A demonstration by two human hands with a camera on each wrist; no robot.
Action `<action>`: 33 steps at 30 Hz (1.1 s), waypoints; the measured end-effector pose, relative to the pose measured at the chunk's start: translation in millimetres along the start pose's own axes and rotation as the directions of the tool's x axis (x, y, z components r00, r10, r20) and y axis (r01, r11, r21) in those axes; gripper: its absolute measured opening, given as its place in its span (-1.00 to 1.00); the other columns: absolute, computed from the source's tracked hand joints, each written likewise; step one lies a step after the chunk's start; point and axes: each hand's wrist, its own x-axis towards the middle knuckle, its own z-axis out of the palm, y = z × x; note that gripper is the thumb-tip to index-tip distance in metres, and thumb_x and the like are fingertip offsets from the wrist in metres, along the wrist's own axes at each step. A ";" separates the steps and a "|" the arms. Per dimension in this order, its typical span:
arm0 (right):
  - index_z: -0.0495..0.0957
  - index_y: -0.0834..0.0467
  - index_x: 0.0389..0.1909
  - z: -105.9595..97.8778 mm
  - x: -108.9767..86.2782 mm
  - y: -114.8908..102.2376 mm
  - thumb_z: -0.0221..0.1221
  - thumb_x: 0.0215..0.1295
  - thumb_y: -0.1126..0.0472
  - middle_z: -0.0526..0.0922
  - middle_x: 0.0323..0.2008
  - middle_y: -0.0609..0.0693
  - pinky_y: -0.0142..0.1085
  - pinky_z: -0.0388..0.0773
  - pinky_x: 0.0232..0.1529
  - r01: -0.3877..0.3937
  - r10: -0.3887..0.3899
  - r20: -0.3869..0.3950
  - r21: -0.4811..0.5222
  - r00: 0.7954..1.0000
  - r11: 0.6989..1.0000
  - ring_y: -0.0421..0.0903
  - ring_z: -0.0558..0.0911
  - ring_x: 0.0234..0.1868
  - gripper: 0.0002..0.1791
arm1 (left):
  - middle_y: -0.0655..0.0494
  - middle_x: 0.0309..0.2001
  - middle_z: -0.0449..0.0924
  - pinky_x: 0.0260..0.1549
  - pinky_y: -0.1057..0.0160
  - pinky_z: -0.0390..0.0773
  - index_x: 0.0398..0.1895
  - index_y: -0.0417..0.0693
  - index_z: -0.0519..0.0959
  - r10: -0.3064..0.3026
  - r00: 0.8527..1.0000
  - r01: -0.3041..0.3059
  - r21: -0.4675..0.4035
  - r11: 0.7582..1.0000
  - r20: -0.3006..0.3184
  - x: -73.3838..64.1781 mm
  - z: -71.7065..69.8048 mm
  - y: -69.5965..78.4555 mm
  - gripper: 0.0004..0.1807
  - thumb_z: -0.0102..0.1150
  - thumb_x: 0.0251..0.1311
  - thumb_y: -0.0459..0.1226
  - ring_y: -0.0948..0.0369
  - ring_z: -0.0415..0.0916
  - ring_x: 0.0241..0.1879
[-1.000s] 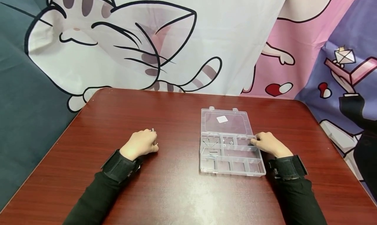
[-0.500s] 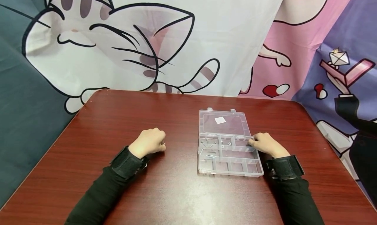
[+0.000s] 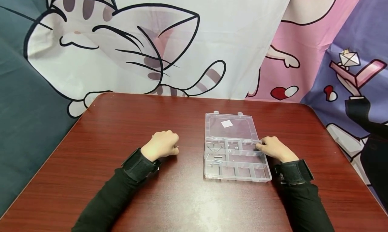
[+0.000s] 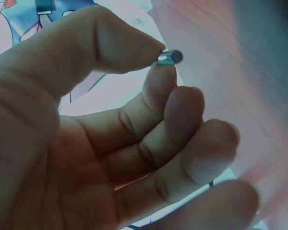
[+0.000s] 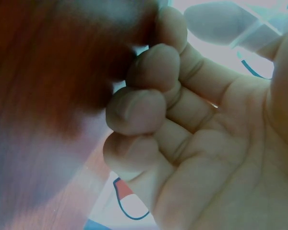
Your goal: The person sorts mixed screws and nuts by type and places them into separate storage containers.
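My left hand (image 3: 162, 145) is over the table, left of the clear plastic compartment box (image 3: 237, 163). In the left wrist view, its thumb and index finger pinch a small silver metal rod (image 4: 170, 57); the other fingers curl loosely below. Only the rod's dark round end and a bit of shiny side show. At the box's right wall, my right hand (image 3: 276, 148) grips the edge, thumb over the inside and fingers outside. The box lies flat with its lid (image 3: 231, 126) folded back. Thin metal pins (image 3: 216, 147) and small nuts (image 3: 236, 147) lie in its left and middle compartments.
The reddish-brown wooden table (image 3: 182, 198) spreads around both hands. A printed cloth (image 3: 236, 39) with cartoon figures hangs behind the far edge. A white label (image 3: 226, 123) sticks to the lid.
My left hand has moved rightward toward the box. The right hand stays at the box's right wall, and the view shifted slightly.
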 end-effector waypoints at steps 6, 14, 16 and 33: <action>0.54 0.20 -0.59 -1.0 0.4 -2.0 0.03 0.15 0.19 0.33 -0.66 -0.09 -0.27 0.23 -0.52 -0.010 0.010 0.010 0.005 1.000 1.000 -0.13 0.32 -0.57 -0.76 | 0.25 -0.70 -0.03 -0.74 0.24 0.06 -0.83 0.07 0.08 0.045 0.999 -0.045 0.006 0.999 -0.024 8.1 -1.8 8.1 -0.66 0.05 -0.27 -0.34 0.26 -0.03 -0.67; 0.46 0.16 -0.68 -1.0 2.6 -3.6 0.02 0.13 0.19 0.28 -0.69 -0.10 -0.27 0.21 -0.53 -0.008 0.008 0.003 0.007 1.000 1.000 -0.13 0.30 -0.59 -0.76 | 0.24 -0.73 0.06 -0.74 0.25 0.15 -0.85 0.05 0.14 0.099 0.994 -0.098 0.017 0.995 -0.051 18.7 -8.1 19.7 -0.69 0.07 -0.28 -0.33 0.26 0.05 -0.69; 0.43 0.15 -0.71 -0.7 3.1 -3.5 0.02 0.12 0.19 0.27 -0.69 -0.11 -0.28 0.21 -0.53 -0.006 0.006 0.001 0.005 1.000 1.000 -0.14 0.30 -0.59 -0.74 | 0.24 -0.72 0.04 -0.73 0.25 0.13 -0.84 0.05 0.14 0.113 0.992 -0.112 0.018 0.994 -0.050 21.5 -8.9 23.4 -0.69 0.07 -0.27 -0.35 0.26 0.02 -0.68; 0.22 0.05 -0.83 -2.4 -1.6 -5.0 0.04 0.10 0.20 0.16 -0.75 -0.15 -0.32 0.10 -0.59 -0.003 0.004 -0.025 0.014 1.000 1.000 -0.19 0.19 -0.67 -0.64 | 0.31 -0.75 0.00 -0.75 0.28 0.20 -0.88 0.10 0.14 0.225 0.973 -0.222 0.059 0.973 -0.055 47.0 -13.1 57.0 -0.64 0.11 -0.26 -0.34 0.32 0.06 -0.69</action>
